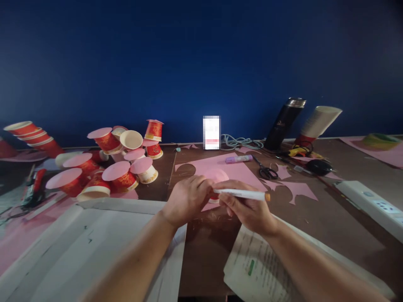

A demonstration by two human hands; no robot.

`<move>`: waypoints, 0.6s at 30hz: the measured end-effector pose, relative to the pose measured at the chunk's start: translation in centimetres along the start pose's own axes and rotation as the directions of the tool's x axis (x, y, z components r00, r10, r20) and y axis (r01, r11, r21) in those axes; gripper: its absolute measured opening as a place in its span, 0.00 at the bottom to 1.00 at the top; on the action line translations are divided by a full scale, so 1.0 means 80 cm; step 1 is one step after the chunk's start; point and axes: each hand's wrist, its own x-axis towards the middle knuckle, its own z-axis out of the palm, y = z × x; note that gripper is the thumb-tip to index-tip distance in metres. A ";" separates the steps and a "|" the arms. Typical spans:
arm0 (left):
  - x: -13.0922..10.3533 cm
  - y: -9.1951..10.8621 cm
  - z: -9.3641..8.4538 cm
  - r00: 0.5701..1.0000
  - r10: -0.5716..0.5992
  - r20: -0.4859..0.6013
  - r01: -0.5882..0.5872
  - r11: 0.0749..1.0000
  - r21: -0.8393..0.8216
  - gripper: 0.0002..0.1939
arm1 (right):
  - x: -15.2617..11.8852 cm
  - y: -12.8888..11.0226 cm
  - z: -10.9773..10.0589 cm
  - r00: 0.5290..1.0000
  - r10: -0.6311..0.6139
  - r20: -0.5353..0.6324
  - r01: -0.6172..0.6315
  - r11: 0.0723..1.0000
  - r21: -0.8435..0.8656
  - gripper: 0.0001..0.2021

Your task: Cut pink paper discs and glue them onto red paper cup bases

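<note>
Both hands meet over the middle of the table. My left hand (pixel 190 197) is closed around a red paper cup (pixel 214 198) topped with a pink paper disc (pixel 217 175); my fingers hide much of the cup. In my right hand (pixel 252 209) lies a white marker (pixel 241 193) with an orange end pointing right. Its other end reaches the cup beside my left fingers, and its tip is hidden. Beneath them spreads a pink sheet (pixel 201 161) with a round piece cut out. A purple glue stick (pixel 238 159) and black scissors (pixel 267 171) lie just beyond.
Several red cups with pink discs (pixel 119 171) crowd the left, near a cup stack (pixel 34 136). At the right stand a black flask (pixel 285 123), tall cups (pixel 319 126) and a power strip (pixel 374 201). White cardboard (pixel 103 247) and a printed sheet (pixel 255 264) lie in front.
</note>
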 end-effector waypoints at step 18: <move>-0.018 -0.060 0.014 0.625 -0.658 0.420 0.557 0.753 0.350 0.18 | 0.043 0.018 -0.053 0.805 0.060 -0.590 0.051 0.984 0.169 0.17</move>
